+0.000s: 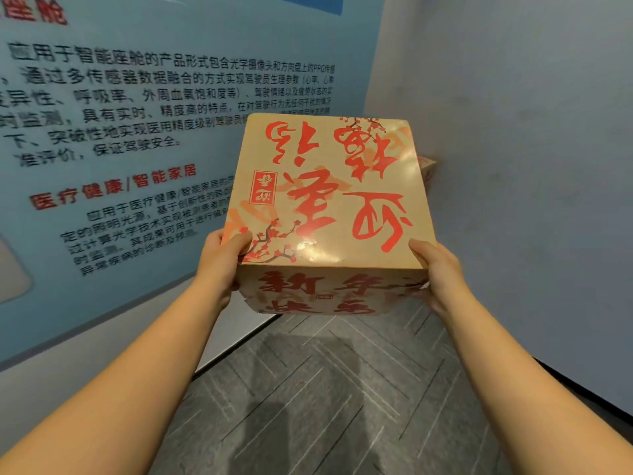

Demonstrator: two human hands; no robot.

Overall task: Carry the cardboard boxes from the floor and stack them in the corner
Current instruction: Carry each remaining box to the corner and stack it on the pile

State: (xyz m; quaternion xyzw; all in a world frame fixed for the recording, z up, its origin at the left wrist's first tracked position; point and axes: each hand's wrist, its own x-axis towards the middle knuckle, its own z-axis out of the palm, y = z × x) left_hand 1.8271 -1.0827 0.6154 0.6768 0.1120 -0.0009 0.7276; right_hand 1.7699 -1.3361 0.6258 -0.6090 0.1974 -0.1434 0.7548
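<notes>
Cardboard box [325,200] gripped between left hand [222,258] and right hand [442,269].

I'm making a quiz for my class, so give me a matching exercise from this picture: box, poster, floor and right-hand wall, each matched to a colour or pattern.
Column one:
1. cardboard box
2. wall poster
3. floor
4. right-hand wall

Column two:
A. grey with a herringbone pattern
B. tan with red lettering
C. plain pale grey-blue
D. light blue with dark text

Pairs: 1-B, 2-D, 3-A, 4-C
</notes>
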